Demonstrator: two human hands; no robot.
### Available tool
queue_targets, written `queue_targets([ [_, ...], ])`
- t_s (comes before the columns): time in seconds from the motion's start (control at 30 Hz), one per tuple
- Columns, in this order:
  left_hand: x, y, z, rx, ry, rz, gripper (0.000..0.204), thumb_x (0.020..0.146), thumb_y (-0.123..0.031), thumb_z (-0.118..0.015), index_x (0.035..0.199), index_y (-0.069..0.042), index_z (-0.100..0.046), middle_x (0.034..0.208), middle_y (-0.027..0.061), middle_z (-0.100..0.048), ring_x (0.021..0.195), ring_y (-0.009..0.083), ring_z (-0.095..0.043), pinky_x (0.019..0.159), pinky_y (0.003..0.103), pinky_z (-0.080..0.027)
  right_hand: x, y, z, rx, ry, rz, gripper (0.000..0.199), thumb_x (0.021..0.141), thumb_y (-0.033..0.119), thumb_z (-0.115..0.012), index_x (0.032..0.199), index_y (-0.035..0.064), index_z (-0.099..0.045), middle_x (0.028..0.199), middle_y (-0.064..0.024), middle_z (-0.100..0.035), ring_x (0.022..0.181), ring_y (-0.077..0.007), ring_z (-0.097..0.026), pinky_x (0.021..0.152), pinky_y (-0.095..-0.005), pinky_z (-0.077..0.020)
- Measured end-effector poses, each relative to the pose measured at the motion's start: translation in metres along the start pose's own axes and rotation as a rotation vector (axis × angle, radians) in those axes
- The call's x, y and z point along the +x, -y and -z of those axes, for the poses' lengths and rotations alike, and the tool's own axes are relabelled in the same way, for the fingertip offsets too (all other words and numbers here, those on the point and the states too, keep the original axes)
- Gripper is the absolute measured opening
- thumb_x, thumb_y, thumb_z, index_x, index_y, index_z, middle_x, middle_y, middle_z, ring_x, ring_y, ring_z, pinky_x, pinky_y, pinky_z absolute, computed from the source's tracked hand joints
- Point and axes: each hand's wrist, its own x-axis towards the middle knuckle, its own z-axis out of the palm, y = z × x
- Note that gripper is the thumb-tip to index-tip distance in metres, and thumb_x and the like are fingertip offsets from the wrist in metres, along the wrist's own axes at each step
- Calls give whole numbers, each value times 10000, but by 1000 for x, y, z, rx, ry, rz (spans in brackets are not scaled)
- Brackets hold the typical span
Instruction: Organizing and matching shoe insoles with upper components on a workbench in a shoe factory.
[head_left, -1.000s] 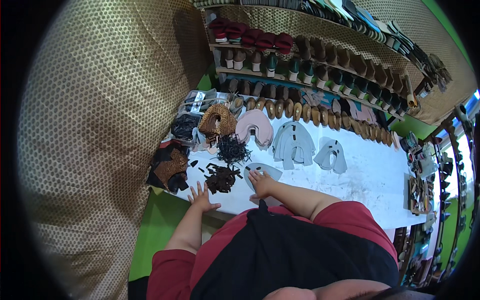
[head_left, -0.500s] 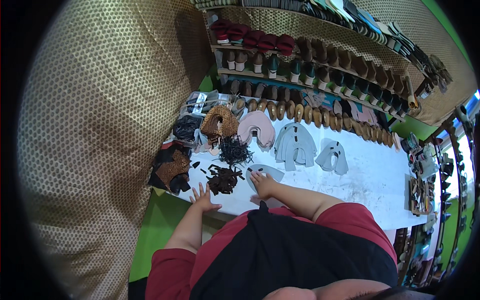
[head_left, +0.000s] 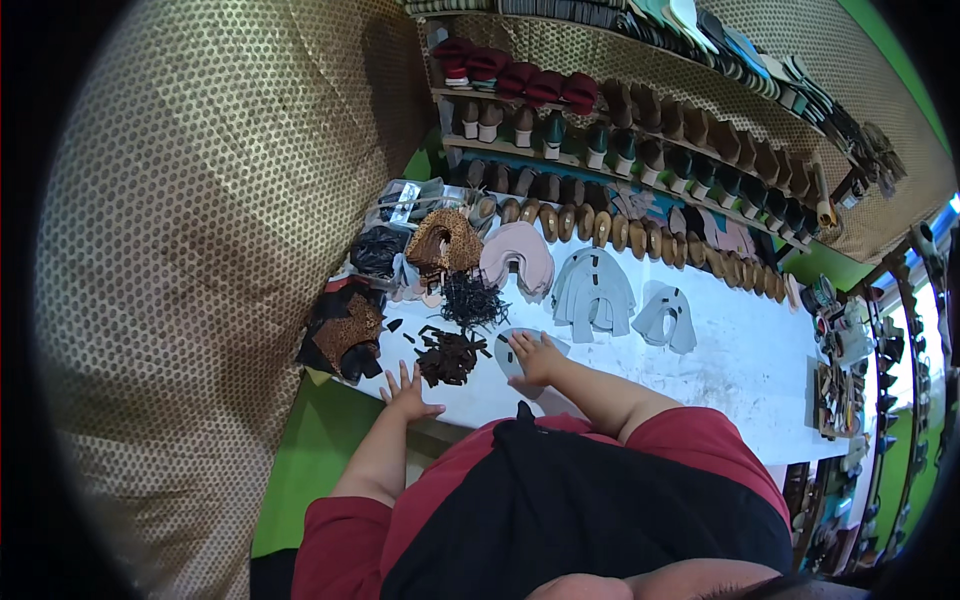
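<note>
My left hand (head_left: pixel 408 391) lies flat with fingers spread on the white table (head_left: pixel 740 370), just left of a small heap of dark brown strips (head_left: pixel 446 355). It holds nothing. My right hand (head_left: pixel 535 357) presses down on a grey cut shoe-upper piece (head_left: pixel 507 350) lying flat near the table's front edge. Behind the strips is a tangle of black laces or cords (head_left: pixel 471 300).
Stacks of cut uppers sit further back: brown patterned (head_left: pixel 443 242), pink (head_left: pixel 518 257), and two grey ones (head_left: pixel 593 292), (head_left: pixel 668 317). Dark leather scraps (head_left: pixel 345 332) pile at the table's left end. Shelves of shoe lasts and heels (head_left: pixel 640 160) line the wall behind. Small tools clutter the right end (head_left: pixel 835 385).
Both hands stay almost where they were on the table. The right hand has shifted only slightly on the grey piece.
</note>
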Motion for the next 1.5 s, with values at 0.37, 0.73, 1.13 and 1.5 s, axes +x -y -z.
queue_targets([
  [0.37,-2,4,6,-33,57,-62,1398,663,-680,-790,1587,-189,138,1631,162,246,1467,489,224,1131,699,7,25,1,8,55,-231,-315,932,876,457,-663,1582,108,-165,1550,-99,-394,1462,-285,-317,1153,-703,-115],
  [0.73,-2,11,7,-22,61,-90,1366,678,-680,-776,1588,-228,139,1639,128,242,1470,492,211,1131,710,-18,6,13,15,406,-554,-415,294,739,370,-812,938,156,-783,990,-94,-709,1032,-309,-624,933,-439,-468],
  [1.13,18,28,-3,-167,96,-146,1418,661,-744,-746,1571,-191,190,1631,129,266,1458,504,230,1113,724,-5,-116,-59,5,816,-1073,-515,352,719,283,-840,968,45,-768,1295,-165,-621,1195,-335,-577,1024,-405,-458],
  [1.5,17,20,-14,-154,-67,-72,1364,706,-729,-718,1578,-154,158,1661,61,197,1497,451,165,1133,698,-10,-252,-172,-10,775,-1177,-688,254,734,160,-828,930,12,-760,1312,-206,-608,1205,-336,-577,999,-386,-472],
])
